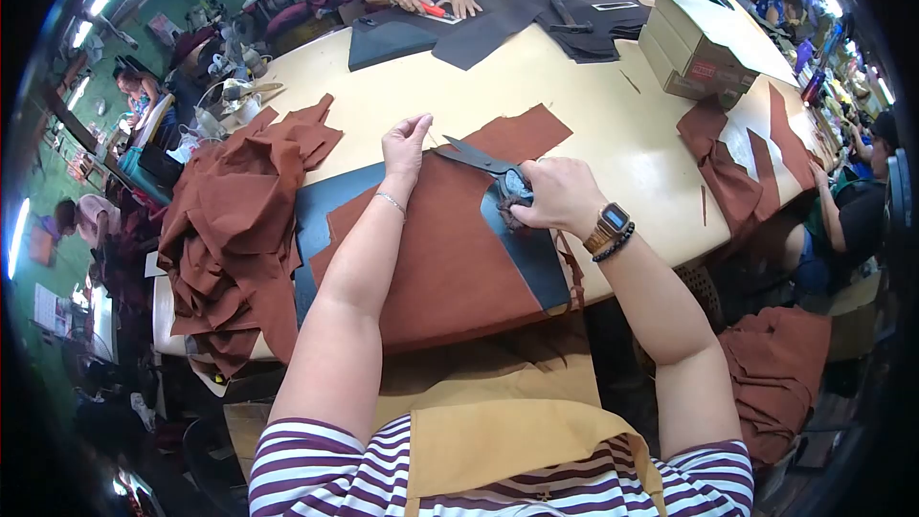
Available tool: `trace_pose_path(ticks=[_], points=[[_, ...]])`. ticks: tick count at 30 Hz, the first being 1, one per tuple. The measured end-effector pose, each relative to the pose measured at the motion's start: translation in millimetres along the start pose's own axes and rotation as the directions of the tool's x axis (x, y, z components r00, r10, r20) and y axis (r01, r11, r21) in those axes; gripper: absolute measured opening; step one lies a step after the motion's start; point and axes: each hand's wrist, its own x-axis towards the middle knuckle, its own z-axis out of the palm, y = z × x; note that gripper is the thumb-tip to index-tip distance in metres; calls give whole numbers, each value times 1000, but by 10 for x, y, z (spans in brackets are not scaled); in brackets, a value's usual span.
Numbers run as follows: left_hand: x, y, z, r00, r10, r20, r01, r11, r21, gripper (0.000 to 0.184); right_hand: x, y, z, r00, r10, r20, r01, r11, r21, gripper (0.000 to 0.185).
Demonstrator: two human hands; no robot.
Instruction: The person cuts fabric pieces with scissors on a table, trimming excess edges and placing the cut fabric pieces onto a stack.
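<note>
My right hand (560, 193) is wrapped round the handles of dark scissors (476, 159), whose grips are bound with bluish cloth. The blades are spread apart and point left over the far part of a reddish-brown fabric piece (436, 249). My left hand (407, 146) is raised just left of the blade tips, thumb and fingers pinched on what looks like a thin thread (434, 140). Beneath the fabric, a dark blue-grey sheet (321, 201) lies on the pale table. A narrow brown strip (574, 273) hangs by the table's front edge, below my right hand.
A heap of brown fabric (235, 220) lies to the left. Across the table (383, 77), a person handles dark sheets (488, 29) with a red-handled tool (437, 11). A cardboard box (694, 53) and more brown pieces (718, 153) are at right, near another seated person.
</note>
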Motion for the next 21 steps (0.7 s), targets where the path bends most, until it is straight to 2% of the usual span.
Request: trace_pose_path(ticks=[5, 8, 11, 12, 13, 14, 15, 16, 17, 19, 21], points=[[-25, 15, 15, 1000, 11, 5, -11, 1000, 0, 20, 99, -2, 134, 997, -79, -1, 79, 997, 18, 24], [-18, 12, -5, 1000, 20, -24, -20, 1000, -13, 25, -53, 138, 187, 997, -61, -56, 67, 991, 115, 19], [-49, 16, -20, 997, 83, 0, -83, 996, -11, 32, -451, 363, 214, 976, 198, -93, -160, 935, 315, 18], [-52, -30, -70, 989, 45, 141, -65, 988, 140, 48, -622, 440, 202, 950, 290, -116, -234, 906, 353, 18], [-183, 139, -122, 955, 105, 276, -217, 884, 415, 60, -795, 571, 211, 923, 346, -168, -287, 910, 300, 19], [-408, 411, -182, 905, 107, 412, -368, 681, 633, 72, -940, 696, 237, 894, 392, -218, -335, 907, 256, 19], [-626, 535, -248, 860, 5, 511, -424, 566, 707, 92, -1047, 700, 91, 838, 538, -91, -477, 803, 357, 22], [-870, 674, -352, 806, -70, 588, -488, 484, 726, 84, -1169, 955, 181, 834, 533, -142, -479, 828, 291, 25], [-1031, 665, -489, 732, -66, 678, -611, 377, 696, 83, -1271, 1190, 264, 841, 488, -233, -453, 871, 189, 23], [-1207, 727, -624, 691, -9, 723, -664, 390, 639, 60, -1360, 1386, 202, 755, 648, -105, -610, 751, 251, 21], [-1194, 734, -749, 602, 6, 799, -693, 500, 519, 42, -1348, 1489, 179, 821, 562, -98, -559, 827, 64, 20]])
